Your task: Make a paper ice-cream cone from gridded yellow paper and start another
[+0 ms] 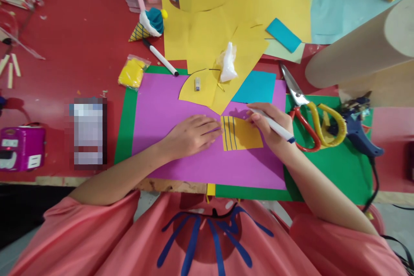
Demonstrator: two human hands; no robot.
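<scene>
On purple paper (181, 167), left hand (190, 137) lies flat; right hand (278, 115) grips marker (275, 125).

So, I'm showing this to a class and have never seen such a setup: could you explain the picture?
There's no machine here, just a person's two bare hands. The single picture comes from a camera on their head, looking forward and down. The right hand holds a blue-ended marker at a yellow piece with dark lines. The left hand lies flat on a purple sheet, fingertips at that piece's left edge. Around them lie scissors, what looks like a glue gun and a little ice-cream-cone craft.
</scene>
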